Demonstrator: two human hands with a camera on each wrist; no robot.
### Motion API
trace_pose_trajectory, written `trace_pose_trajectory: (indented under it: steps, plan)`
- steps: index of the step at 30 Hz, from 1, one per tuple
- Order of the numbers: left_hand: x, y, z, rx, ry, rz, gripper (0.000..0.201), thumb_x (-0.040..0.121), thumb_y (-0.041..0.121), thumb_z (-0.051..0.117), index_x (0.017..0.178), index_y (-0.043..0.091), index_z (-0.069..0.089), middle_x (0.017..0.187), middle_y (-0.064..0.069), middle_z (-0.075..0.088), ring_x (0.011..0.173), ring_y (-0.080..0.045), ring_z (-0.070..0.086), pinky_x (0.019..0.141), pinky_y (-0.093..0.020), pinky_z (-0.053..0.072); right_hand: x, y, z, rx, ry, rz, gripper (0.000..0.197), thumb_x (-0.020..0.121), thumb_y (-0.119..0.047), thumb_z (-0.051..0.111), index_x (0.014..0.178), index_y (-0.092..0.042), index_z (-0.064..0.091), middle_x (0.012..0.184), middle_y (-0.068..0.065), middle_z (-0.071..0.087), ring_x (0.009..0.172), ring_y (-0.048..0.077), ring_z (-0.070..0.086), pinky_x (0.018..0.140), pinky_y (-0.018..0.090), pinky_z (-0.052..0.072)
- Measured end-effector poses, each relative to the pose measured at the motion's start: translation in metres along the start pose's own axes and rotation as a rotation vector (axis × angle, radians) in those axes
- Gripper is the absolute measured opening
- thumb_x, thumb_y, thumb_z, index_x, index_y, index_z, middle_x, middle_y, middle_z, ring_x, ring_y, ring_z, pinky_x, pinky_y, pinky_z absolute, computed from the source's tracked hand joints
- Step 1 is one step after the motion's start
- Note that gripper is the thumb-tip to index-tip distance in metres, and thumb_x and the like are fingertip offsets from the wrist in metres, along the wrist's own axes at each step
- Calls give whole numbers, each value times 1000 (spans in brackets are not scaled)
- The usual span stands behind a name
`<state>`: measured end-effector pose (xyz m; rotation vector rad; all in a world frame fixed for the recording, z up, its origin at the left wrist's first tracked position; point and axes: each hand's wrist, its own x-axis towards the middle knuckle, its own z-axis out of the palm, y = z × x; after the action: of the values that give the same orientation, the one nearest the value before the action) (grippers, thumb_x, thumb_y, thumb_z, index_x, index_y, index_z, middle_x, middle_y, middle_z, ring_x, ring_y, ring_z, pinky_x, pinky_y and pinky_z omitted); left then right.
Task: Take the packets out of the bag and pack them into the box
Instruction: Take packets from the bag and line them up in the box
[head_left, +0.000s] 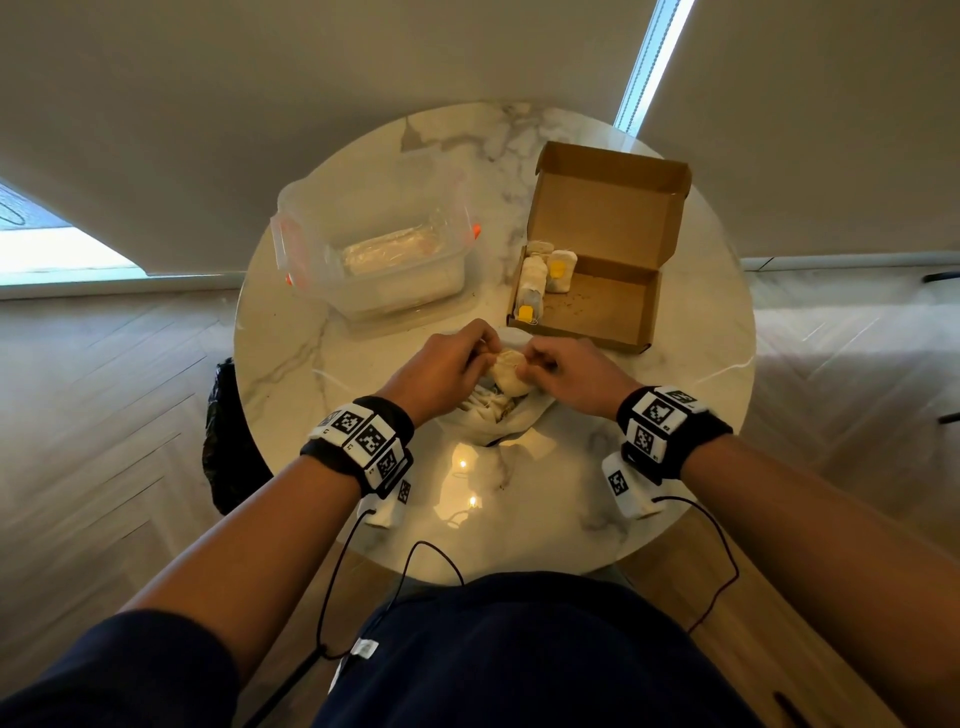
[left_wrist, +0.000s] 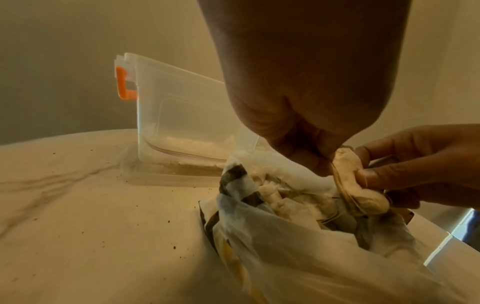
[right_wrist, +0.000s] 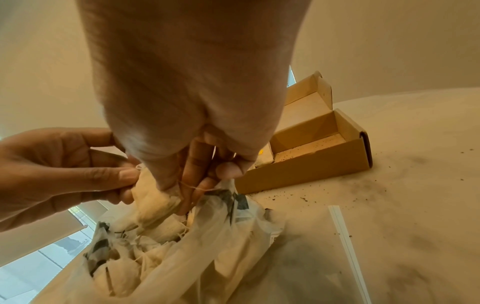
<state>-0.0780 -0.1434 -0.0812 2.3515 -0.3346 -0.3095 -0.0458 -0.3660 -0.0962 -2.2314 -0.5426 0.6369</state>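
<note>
Both hands worked 1 packet (head_left: 510, 375) just above the mouth of the bag (head_left: 511, 415), near the table's (head_left: 291, 364) front edge. The left hand (head_left: 441, 370) pinched its upper end between thumb and fingertips; the right hand (head_left: 569, 374) curled round its lower part, with a thin string (right_wrist: 192, 186) running across the right fingers (right_wrist: 194, 164).

As a judgement, the job was early. The box (head_left: 613, 306) stood open beyond the right hand with about 3 packets, 2 showing yellow tags (head_left: 557, 269), standing in its left end; most of its floor was bare. The bag held many more.

The head view alone showed the count in the box. The left wrist view showed a clear tub (left_wrist: 176, 115) with an orange clip and how the packet bent in the grip. The right wrist view showed the string, crumbs on the table and a white strip (right_wrist: 345, 242).
</note>
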Motion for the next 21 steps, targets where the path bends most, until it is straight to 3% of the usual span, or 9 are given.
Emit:
trace_pose_trajectory:
  steps: [2,5,9,12,14,17,21]
  plan:
    - [1,0,1,-20,12,-10,14,100,19,55,114,20,57,91,6,69,80,-3,62,70,-16,48,0,0,1,15,8,13,12,95,-30,65,102,-20,66,87,-6,68,80,10,63,74,29,51]
    - [4,4,0,-39,7,3,15,99,23,58,114,21,58,92,8,69,79,-1,62,69,-12,45,0,-2,0,40,-9,32,18,92,-31,68,108,-22,65,89,-7,68,82,9,62,75,28,51]
    - [15,12,-3,-97,47,9,15,99,26,59,113,21,57,89,11,68,80,-1,62,72,-16,49,-1,-8,-3,19,17,-5,14,94,-31,66,103,-20,66,81,-6,63,72,7,56,67,28,45]
    - [27,17,-6,-75,103,12,13,100,26,54,112,21,58,91,8,66,81,-5,62,74,-26,52,1,-10,-15,45,64,-4,13,96,-33,64,102,-22,64,88,0,66,80,17,61,71,34,49]
    - [35,21,-8,-49,110,-10,16,101,25,53,114,19,59,97,5,65,86,-9,62,77,-26,52,3,-7,-26,24,113,-42,12,95,-36,63,96,-25,62,85,0,64,78,20,60,71,39,50]
    - [48,21,-10,21,81,-19,17,100,24,53,115,19,61,102,4,64,90,-12,59,79,-26,49,10,1,-46,-23,184,-26,21,94,-40,62,93,-19,63,83,0,63,76,21,58,70,44,50]
    - [68,18,-3,54,39,-36,14,98,23,56,111,21,62,104,5,63,90,-11,58,74,-21,45,23,12,-71,-57,269,33,23,95,-40,62,98,-18,66,86,-1,64,78,17,58,70,33,49]
